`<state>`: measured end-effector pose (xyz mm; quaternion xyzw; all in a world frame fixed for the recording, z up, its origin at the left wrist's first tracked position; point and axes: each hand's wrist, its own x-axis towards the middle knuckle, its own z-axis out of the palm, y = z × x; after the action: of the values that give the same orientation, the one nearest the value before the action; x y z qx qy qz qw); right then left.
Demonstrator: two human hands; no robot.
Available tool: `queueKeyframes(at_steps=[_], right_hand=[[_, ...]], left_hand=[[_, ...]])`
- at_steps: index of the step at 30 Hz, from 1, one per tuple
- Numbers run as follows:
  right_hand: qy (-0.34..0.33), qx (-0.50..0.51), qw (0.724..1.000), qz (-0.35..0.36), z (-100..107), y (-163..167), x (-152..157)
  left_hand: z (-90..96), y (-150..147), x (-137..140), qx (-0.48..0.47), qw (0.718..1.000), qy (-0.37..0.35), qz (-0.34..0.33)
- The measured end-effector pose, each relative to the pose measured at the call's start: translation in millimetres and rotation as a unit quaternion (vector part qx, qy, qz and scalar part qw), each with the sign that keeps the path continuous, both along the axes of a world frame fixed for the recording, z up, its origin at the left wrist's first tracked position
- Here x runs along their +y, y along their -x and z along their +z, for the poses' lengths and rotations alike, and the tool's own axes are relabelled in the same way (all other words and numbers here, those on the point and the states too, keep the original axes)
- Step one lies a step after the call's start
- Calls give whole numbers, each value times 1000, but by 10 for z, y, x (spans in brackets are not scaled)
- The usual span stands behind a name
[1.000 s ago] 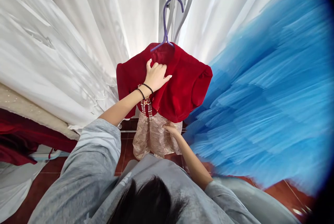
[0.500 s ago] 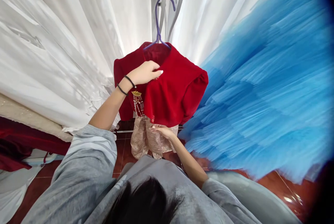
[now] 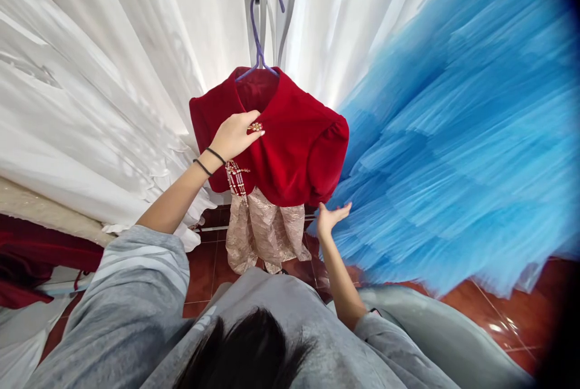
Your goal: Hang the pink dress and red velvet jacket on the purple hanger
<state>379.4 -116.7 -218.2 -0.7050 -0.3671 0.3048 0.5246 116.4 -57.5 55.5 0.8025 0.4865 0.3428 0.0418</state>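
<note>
A short red velvet jacket [image 3: 294, 135] with puffed sleeves hangs on a purple hanger [image 3: 254, 20]. At its neckline, my left hand [image 3: 235, 134] pinches the front edge, where a gold jewelled ornament [image 3: 255, 127] shows between thumb and fingers. Strings of beads [image 3: 236, 180] dangle below that wrist. My right hand [image 3: 332, 218] is open, thumb and fingers spread, right beside the hem of the puffed sleeve; whether it touches the cloth I cannot tell. Beneath the jacket hangs a shiny beige-pink patterned garment [image 3: 267, 229].
White drapery [image 3: 113, 75] hangs to the left and behind. A ruffled blue tulle gown [image 3: 453, 135] fills the right side. Dark red cloth [image 3: 40, 250] lies at the left. A grey rounded seat [image 3: 435, 328] is close on my right, over red floor tiles [image 3: 489, 310].
My right hand has moved from under the front hem out to the right, by the sleeve. The jacket front now lies flatter and the ornament shows at my left fingers. The view has shifted slightly.
</note>
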Motion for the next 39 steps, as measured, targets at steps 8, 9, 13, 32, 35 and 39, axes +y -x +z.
queueKeyframes(at_steps=[8, 9, 13, 32, 35, 39], right_hand=[[-104, 23, 958, 268, 815, -752, 605], [-94, 48, 947, 303, 864, -871, 631], [-152, 118, 956, 223, 941, -1313, 709], [-3, 178, 929, 324, -193, 1750, -69], [18, 247, 917, 312, -131, 1910, 212], [31, 270, 917, 290, -148, 1726, 276]], left_hand=[[-361, 142, 143, -139, 977, 146, -66], [-417, 201, 145, -150, 974, 158, -69], [-515, 328, 29, -162, 982, 90, -21], [-276, -52, -79, -12, 993, -66, 95], [-243, -48, -105, -4, 994, -55, 93], [-227, -32, -114, 12, 991, -76, 107]])
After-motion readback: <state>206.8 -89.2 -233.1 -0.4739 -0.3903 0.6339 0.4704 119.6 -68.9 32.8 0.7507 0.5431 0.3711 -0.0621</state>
